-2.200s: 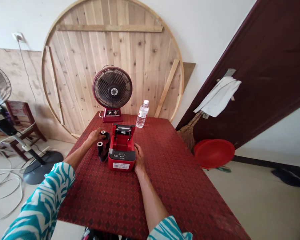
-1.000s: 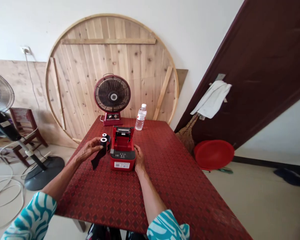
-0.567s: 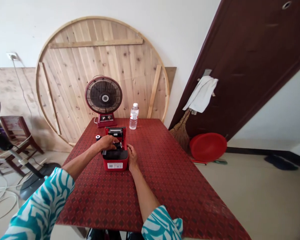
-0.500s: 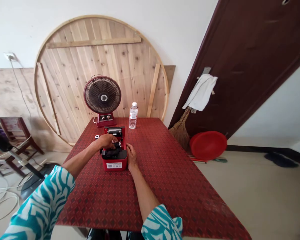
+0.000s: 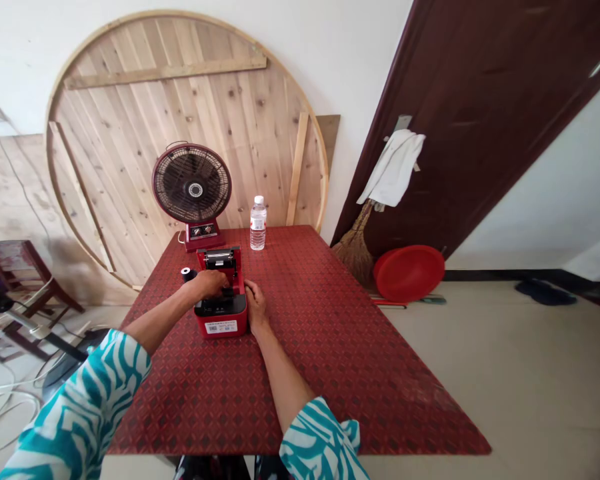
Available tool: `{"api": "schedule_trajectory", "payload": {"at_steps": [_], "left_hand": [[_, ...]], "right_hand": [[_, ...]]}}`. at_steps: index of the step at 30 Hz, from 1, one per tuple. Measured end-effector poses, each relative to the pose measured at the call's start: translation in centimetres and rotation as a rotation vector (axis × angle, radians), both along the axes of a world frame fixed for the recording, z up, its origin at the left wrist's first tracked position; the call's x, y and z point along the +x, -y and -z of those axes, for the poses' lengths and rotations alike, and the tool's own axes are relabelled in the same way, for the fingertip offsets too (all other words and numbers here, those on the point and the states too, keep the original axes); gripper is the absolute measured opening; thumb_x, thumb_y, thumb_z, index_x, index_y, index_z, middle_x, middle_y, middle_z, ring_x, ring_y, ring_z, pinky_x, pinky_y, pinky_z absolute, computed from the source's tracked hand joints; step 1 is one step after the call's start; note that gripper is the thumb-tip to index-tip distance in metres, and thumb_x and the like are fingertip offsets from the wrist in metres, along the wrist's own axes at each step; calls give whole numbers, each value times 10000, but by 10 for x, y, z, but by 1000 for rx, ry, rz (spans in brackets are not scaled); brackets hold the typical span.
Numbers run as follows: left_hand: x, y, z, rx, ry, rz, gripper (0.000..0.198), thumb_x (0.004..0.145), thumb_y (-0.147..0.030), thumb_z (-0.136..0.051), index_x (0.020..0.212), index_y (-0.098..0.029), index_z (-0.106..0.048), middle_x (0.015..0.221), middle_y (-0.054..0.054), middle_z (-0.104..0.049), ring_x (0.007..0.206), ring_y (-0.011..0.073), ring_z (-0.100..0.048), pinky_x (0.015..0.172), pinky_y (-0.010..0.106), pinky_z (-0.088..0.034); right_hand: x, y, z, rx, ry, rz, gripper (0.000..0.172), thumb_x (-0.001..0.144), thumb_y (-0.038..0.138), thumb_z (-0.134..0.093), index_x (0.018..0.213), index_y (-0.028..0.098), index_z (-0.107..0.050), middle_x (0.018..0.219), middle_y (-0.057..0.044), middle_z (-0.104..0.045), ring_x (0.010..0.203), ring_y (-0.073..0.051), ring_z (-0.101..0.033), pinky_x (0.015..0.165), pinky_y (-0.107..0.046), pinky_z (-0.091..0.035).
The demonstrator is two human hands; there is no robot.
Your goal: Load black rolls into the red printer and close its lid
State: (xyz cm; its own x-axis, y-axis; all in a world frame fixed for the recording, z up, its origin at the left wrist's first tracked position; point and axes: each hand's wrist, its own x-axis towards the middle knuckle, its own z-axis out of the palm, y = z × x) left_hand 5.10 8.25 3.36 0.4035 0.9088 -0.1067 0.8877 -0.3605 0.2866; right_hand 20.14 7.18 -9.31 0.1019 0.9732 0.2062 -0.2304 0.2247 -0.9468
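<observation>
A small red printer point(image 5: 220, 320) stands on the red table point(image 5: 305, 347) with its lid point(image 5: 220, 259) tipped up at the back. My left hand point(image 5: 209, 283) reaches into the open bay, fingers curled down over a black roll that is mostly hidden under them. My right hand point(image 5: 255, 305) lies flat against the printer's right side, fingers stretched along it. A second black roll point(image 5: 185, 273) stands on the table just left of the printer.
A red desk fan point(image 5: 193, 190) and a water bottle point(image 5: 257, 223) stand at the table's far edge before a round wooden tabletop point(image 5: 130, 100) leaning on the wall. A dark door, a broom and a red basin point(image 5: 409, 272) are at the right, a chair and cables at the left.
My left hand lifted one black roll from beside the printer and carried it right, down into the open bay. My right hand stayed against the printer's side. The view swung right.
</observation>
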Motion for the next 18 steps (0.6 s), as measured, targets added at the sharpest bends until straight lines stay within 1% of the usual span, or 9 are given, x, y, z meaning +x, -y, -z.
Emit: {"api": "schedule_trajectory", "payload": {"at_steps": [2, 4, 6, 7, 9, 12, 13, 15, 18], "left_hand": [[0, -6, -3, -45, 8, 29, 189, 561, -91, -653, 605, -263, -719, 632, 5, -715, 678, 203, -658, 621, 232, -428], [-4, -4, -7, -75, 61, 60, 167, 592, -133, -657, 647, -268, -738, 669, -9, -732, 677, 191, -662, 623, 221, -442], [-12, 9, -8, -53, 237, 58, 181, 660, -221, -661, 795, -277, -767, 810, -10, -762, 780, 203, -679, 707, 233, -478], [-17, 18, -6, -19, 369, 35, 221, 704, -281, -653, 893, -276, -766, 902, -4, -765, 853, 213, -679, 772, 248, -488], [-26, 41, 4, 87, 587, -77, 329, 793, -408, -607, 1046, -242, -737, 1027, 27, -748, 947, 232, -666, 866, 294, -488], [-33, 76, 27, 217, 786, -270, 453, 880, -517, -497, 1133, -197, -694, 1118, 75, -715, 1039, 252, -640, 926, 341, -477], [-33, 85, 35, 237, 824, -283, 469, 890, -530, -478, 1130, -188, -691, 1144, 89, -702, 1081, 260, -623, 950, 355, -469], [-31, 96, 46, 309, 845, -240, 463, 898, -526, -470, 1132, -189, -685, 1221, 108, -658, 1182, 274, -568, 1019, 389, -428], [-27, 101, 54, 429, 765, -140, 389, 897, -475, -495, 1104, -205, -685, 1195, 113, -654, 1229, 278, -526, 1071, 436, -379]], "right_hand": [[0, 0, -1, -3, 10, 3, 273, 790, 388, -536, 967, 270, -707, 1055, -11, -717, 1039, -204, -611, 970, -346, -427], [1, 1, -2, -3, 21, 10, 274, 789, 384, -536, 969, 270, -708, 1054, -13, -717, 1038, -206, -611, 970, -349, -427], [1, 1, -2, 12, 22, 11, 277, 798, 384, -533, 979, 270, -708, 1055, -13, -717, 1039, -204, -610, 969, -346, -428], [1, 2, -2, 19, 19, 6, 281, 804, 385, -530, 989, 270, -707, 1058, -12, -717, 1038, -203, -611, 966, -344, -431], [1, 2, -2, 25, 17, -9, 290, 815, 390, -527, 1010, 268, -704, 1070, -12, -715, 1040, -202, -616, 962, -343, -434], [1, 1, -2, 10, 20, -21, 302, 820, 397, -525, 1029, 268, -701, 1096, -13, -710, 1064, -203, -611, 969, -343, -430], [1, 1, -2, 4, 19, -23, 304, 820, 399, -525, 1032, 269, -700, 1101, -12, -709, 1072, -204, -608, 972, -344, -428], [1, 1, 0, -8, 13, -22, 305, 811, 403, -534, 1029, 269, -701, 1102, -12, -709, 1073, -207, -607, 974, -351, -427], [1, 0, 2, -21, -3, -5, 304, 794, 419, -559, 1011, 266, -705, 1086, -11, -717, 1055, -214, -615, 972, -363, -434]]}}
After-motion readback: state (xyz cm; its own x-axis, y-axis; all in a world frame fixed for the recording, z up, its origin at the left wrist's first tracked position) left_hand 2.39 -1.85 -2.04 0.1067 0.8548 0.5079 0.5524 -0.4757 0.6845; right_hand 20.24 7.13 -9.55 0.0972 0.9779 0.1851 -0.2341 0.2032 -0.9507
